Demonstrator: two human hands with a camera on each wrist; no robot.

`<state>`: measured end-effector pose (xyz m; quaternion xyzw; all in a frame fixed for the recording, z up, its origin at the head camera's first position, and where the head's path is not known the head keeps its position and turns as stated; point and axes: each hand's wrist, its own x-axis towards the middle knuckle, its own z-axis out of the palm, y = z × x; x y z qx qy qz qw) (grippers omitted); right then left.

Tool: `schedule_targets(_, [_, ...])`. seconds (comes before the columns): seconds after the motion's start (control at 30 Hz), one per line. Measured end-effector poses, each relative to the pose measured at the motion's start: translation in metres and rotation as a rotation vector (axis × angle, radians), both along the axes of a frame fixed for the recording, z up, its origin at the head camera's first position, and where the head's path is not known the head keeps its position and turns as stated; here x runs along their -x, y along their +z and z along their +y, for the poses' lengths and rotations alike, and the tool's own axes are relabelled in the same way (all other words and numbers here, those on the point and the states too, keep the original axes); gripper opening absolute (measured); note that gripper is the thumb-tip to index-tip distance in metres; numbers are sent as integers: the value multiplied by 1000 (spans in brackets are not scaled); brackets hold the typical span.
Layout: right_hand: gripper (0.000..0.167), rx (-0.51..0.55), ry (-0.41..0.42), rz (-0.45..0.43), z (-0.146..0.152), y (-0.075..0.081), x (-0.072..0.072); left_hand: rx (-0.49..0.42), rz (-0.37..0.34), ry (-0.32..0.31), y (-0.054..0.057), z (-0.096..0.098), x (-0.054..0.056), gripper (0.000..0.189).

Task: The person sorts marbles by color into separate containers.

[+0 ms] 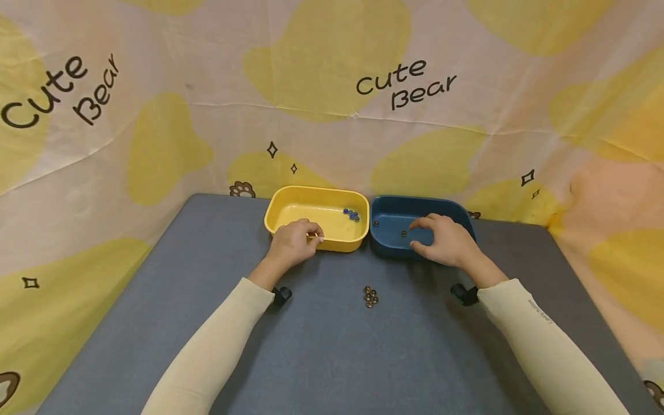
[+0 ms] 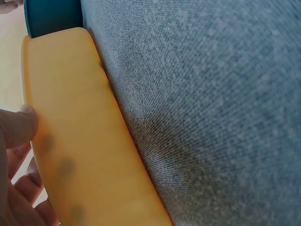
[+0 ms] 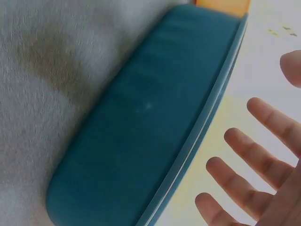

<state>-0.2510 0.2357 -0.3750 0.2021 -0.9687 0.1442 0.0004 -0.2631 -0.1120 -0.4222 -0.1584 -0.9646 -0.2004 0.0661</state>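
My left hand is at the front rim of a yellow plastic bin. In the left wrist view its thumb lies over the outside of the rim, while the fingers reach behind the wall and show through as dark spots. Several blue marbles sit at the bin's right end. Over the front of a dark blue bin hovers my right hand, fingers spread and thumb apart, nothing between them. Two brown marbles are visible inside that bin; the hand hides part of its interior.
Several brown marbles lie clustered on the grey tabletop in front of the bins. Both bins stand side by side near the back edge. A patterned cloth hangs behind and around the table.
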Motion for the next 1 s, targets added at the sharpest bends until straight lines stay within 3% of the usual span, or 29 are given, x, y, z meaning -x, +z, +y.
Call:
schedule_targets(0.53, [31,40,60,95,-27,-9,-40,4,4,-4,-1,-1,1,12])
schedule_targets(1.0, [21,61,148,80,-50,-30,-63,7,3,-2,-2,-1,3,10])
